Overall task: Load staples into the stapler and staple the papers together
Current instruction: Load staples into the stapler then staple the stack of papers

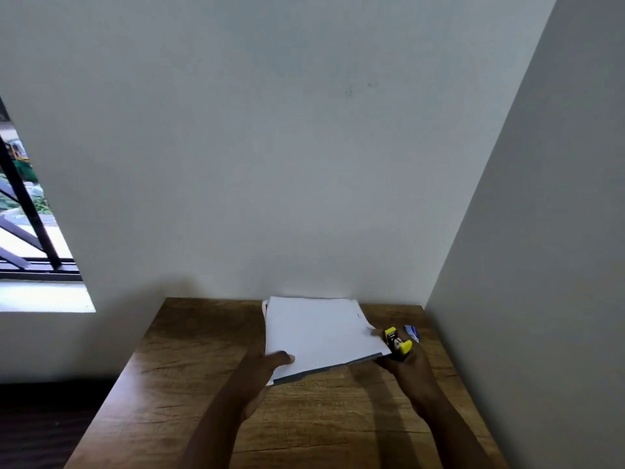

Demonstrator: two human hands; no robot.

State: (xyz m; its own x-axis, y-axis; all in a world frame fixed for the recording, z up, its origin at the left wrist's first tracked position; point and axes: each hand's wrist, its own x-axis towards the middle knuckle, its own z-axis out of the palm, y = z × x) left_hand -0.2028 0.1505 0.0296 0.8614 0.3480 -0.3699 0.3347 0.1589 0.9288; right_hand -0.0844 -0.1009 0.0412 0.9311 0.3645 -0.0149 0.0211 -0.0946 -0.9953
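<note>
the stack of papers [318,330] is held up off the wooden table [189,384], tilted, its far edge close to the table's back edge where the wall [304,147] rises, its near edge lifted and showing a dark underside. the left hand [267,370] grips the near left corner of the stack, thumb curled on top of the sheets and the fingers hidden beneath. the right hand [406,363] is at the near right corner of the stack, curled round a small black and yellow stapler [397,343]; one fingertip shows on top of the paper just beside the stapler. the stapler touches the right edge of the stack near that corner, though whether its mouth is over the paper cannot be told. a small blue and white box [412,332] lies on the table just beyond the stapler, toward the right edge, close to the side wall [541,265] that bounds the table there. the left half of the table and its near part, under the forearms, are bare wood. a window [27,225] opens in the wall well off to the left.
</note>
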